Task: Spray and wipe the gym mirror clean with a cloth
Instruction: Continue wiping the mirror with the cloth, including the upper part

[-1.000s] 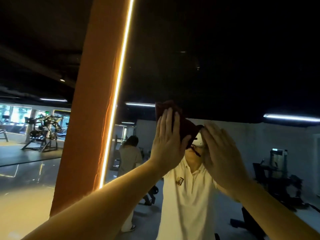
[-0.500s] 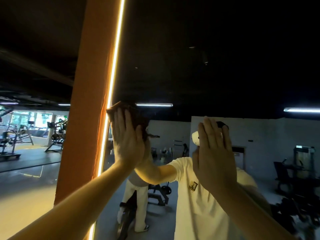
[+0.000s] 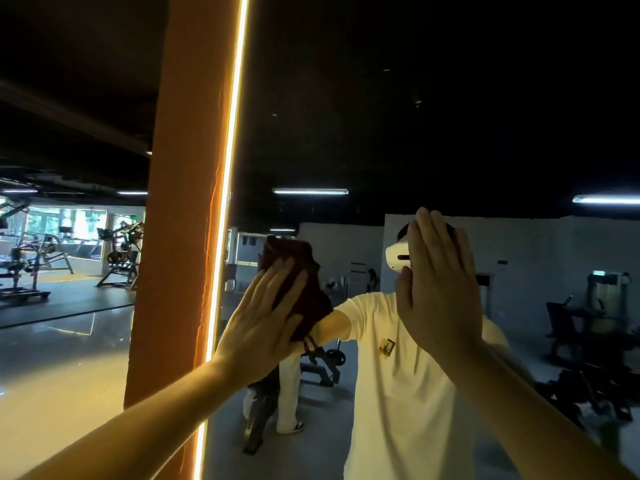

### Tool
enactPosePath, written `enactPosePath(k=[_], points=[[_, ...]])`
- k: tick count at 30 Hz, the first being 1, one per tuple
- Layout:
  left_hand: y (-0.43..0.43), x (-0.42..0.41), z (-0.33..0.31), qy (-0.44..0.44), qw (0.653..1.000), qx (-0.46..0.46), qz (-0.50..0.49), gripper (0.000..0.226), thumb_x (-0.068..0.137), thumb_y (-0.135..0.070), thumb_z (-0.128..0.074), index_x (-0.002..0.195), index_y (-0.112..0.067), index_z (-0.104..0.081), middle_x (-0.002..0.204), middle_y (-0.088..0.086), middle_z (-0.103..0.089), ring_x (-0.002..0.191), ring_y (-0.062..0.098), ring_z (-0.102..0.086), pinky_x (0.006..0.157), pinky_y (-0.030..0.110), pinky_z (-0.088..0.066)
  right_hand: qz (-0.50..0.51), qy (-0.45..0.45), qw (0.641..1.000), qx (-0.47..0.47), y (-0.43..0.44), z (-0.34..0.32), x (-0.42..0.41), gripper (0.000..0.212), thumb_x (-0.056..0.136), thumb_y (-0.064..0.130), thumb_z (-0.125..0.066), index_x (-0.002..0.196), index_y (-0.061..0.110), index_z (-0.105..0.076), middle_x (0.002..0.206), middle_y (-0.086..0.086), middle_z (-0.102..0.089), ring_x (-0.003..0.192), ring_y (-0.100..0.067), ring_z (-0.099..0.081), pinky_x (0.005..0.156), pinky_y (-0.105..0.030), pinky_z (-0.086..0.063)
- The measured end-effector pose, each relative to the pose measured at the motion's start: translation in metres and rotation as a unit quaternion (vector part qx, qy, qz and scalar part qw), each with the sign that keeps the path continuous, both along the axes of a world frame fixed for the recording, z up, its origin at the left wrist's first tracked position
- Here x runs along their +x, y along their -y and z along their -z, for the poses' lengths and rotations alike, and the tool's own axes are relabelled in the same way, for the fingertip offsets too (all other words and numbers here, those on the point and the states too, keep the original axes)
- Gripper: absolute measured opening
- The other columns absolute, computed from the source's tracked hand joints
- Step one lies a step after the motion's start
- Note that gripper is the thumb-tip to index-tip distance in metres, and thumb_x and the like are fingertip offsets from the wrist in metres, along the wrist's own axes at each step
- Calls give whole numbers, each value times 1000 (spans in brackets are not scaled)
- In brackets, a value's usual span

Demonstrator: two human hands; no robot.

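A gym mirror (image 3: 433, 133) fills most of the frame. It shows a dark ceiling, tube lights, exercise machines and the cleaner's own reflection (image 3: 398, 375) in a white shirt. An orange pillar (image 3: 187, 202) stands along its left edge, with a glowing light strip (image 3: 228, 202) running down the join. The right hand (image 3: 440, 292) is raised flat toward the glass at head height, fingers straight and close together and holding nothing. Whether the palm touches the surface cannot be told. The left hand (image 3: 263, 320), fingers straight and slightly fanned, presses a dark red cloth (image 3: 294, 271) against the mirror just beside the strip. The cloth is bunched under the palm, and its upper end sticks out above the fingertips. No spray bottle is in view, so the job appears to be in its wiping stage, at the mirror's left margin around head height. In this dim light no droplets, streaks or cleaned patches can be made out. How much glass is finished is therefore unclear, and the high, dark upper part and the stretch below the arms look likely to need passes yet.
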State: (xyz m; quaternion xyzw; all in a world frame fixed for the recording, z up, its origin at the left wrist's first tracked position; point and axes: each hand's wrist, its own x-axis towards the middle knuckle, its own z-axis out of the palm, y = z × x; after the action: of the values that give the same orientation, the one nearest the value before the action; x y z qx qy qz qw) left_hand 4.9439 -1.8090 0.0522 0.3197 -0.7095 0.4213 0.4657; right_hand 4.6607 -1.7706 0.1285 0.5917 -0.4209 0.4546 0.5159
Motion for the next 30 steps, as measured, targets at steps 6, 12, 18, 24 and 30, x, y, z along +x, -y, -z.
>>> enactPosePath(k=[6,12,18,24,30], points=[[11,-34,-132,-202,979,20,33,65,110,-42,-29,166,-12,-21,173,20,-10,161,36,-7,131,54,-8,16,-4,1000,-11,0,0,2,64,103,31,-27,156,-4,-34,165,-23,-28,156,-36,-21,123,-60,-26],[2,-92,-120,-230,972,9,50,70,109,-41,-31,166,-4,-15,173,22,-7,162,34,-2,131,51,-2,24,-6,1000,-11,1,0,2,64,100,27,-39,156,-4,-33,166,-23,-27,156,-36,-21,125,-58,-21],[-5,-79,-4,142,988,-48,-47,71,107,-43,-44,165,-18,-12,171,14,-2,162,32,-1,131,50,-8,22,2,1000,11,-3,1,2,63,102,26,-28,158,-1,-31,168,-19,-23,158,-31,-15,129,-50,-12],[20,22,-44,-66,993,-46,-92,66,110,-41,-31,161,0,-22,167,30,-19,157,45,-20,127,59,-21,4,10,1000,-14,0,-1,2,62,100,22,-39,156,-2,-35,166,-21,-29,156,-34,-22,126,-56,-21],[13,-38,-19,-272,962,-3,40,68,107,-33,-38,161,6,-23,170,27,-14,160,42,-11,128,61,-16,10,33,999,6,-1,2,12,67,99,22,-47,158,-1,-29,168,-19,-23,157,-34,-18,124,-59,-22]])
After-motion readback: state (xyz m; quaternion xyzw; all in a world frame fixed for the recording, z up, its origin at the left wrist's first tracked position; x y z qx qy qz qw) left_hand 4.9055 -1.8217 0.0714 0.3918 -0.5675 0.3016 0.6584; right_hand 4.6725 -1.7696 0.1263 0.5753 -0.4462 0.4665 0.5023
